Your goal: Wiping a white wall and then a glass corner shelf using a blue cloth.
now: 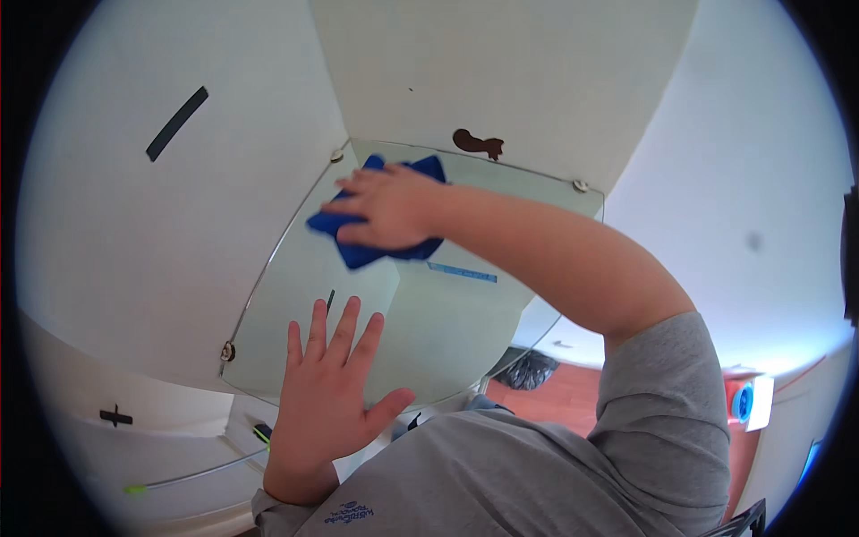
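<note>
A blue cloth (359, 257) lies bunched on a glass panel (456, 335) set into a corner of the walls. My right hand (396, 208) presses down on the cloth from above with its fingers spread, near the panel's far left part. Over the near left part of the panel is my left hand (332, 396), palm down, fingers apart and holding nothing. Whether it touches the glass I cannot tell. Round metal fittings (228, 350) sit along the panel's edges. A blue strip (463, 272) with writing shows just below the cloth.
Pale walls (510, 67) meet behind the panel. A black strip (177, 124) is on the left wall, a brown patch (478, 143) on the back wall. A black plastic bag (530, 369) rests on the reddish floor (550, 399). A thin pole (201, 472) with green ends lies lower left.
</note>
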Motion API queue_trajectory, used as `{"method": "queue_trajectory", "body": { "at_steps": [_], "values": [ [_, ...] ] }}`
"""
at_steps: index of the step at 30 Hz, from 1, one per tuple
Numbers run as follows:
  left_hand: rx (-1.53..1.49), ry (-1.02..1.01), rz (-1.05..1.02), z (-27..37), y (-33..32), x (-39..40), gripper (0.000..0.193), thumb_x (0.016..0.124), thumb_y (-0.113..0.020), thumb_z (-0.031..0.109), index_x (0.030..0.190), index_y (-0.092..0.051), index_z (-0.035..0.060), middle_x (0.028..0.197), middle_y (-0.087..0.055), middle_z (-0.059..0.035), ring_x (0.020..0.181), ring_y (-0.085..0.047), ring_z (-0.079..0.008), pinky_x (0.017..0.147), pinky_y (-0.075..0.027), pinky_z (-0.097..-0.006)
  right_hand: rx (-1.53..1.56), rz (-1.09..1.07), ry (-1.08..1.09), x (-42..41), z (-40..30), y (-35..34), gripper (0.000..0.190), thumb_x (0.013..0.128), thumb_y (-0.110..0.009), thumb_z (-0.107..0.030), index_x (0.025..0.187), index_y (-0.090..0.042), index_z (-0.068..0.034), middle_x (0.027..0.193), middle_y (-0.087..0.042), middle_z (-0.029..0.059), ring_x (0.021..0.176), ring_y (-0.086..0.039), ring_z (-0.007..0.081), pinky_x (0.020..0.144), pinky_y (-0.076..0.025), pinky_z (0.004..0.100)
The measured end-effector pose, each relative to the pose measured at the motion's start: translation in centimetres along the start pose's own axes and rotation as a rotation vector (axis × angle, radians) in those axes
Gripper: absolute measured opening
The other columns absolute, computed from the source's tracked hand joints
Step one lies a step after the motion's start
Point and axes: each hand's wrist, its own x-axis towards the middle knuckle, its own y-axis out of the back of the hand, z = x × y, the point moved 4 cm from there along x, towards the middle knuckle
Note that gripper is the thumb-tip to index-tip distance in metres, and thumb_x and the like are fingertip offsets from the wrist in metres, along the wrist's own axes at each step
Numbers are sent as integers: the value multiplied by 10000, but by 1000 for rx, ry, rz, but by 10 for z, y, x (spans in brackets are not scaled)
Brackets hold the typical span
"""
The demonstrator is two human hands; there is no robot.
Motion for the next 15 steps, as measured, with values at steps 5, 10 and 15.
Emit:
{"method": "queue_trajectory", "body": {
  "at_steps": [5, 10, 15],
  "values": [
    [18, 0, -13, 1, -6, 7, 857, 893, -515, 690, 1477, -443, 67, 1566, -342, -215, 1448, -251, -504, 1123, -197, -678, -62, 1, -381, -12, 32, 10, 592, 1011, -340, -541, 1533, -376, -263, 1608, -291, 149, 1505, -206, 355, 1196, -174, 574],
    [27, 0, 6, 1, -4, 0, 856, 900, -509, 686, 1473, -440, 55, 1548, -366, -224, 1434, -274, -512, 1120, -211, -675, -21, -3, 5, -31, -54, -4, 566, 1012, -400, -509, 1510, -419, -242, 1585, -328, 163, 1478, -269, 377, 1202, -189, 541],
    [0, -13, 60, -2, -4, -4, 819, 919, -508, 653, 1463, -445, 44, 1528, -387, -234, 1423, -288, -519, 1107, -223, -687, -49, -2, -48, -47, -33, 0, 553, 1025, -385, -484, 1520, -401, -238, 1593, -313, 164, 1485, -249, 376, 1206, -176, 542]
  ]
}}
